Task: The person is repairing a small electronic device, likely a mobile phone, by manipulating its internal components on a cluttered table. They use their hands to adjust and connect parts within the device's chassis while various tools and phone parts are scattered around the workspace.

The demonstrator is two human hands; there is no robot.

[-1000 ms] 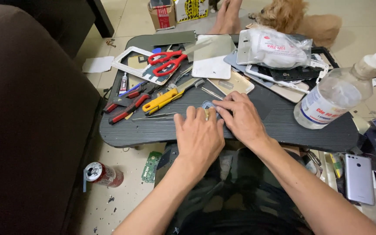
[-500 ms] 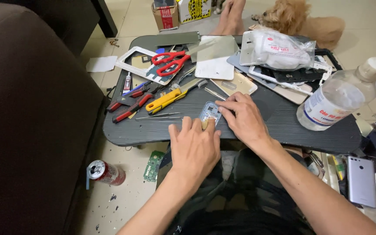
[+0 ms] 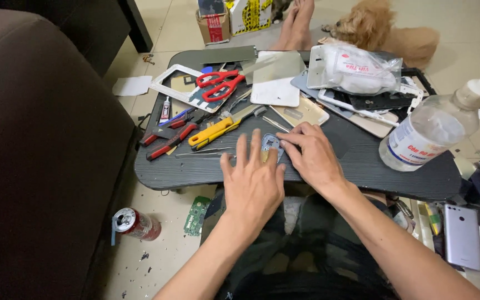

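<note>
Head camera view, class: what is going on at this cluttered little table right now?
A person sits at a low dark table strewn with tools and phone parts. Both hands press on a small grey metal part near the front edge: the left hand lies flat with fingers spread, and the right hand pinches the part's edge. Red scissors, a yellow-handled cutter and a clear plastic bottle lie around them. A tan dog rests beyond the table.

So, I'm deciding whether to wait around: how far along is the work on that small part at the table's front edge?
Done: tools are out, a yellow-handled tool and red scissors. In hand: the left hand lies flat beside a small metal part that the right hand pinches. Left: the part lies apart from the phone backs; its finish cannot be judged.
</note>
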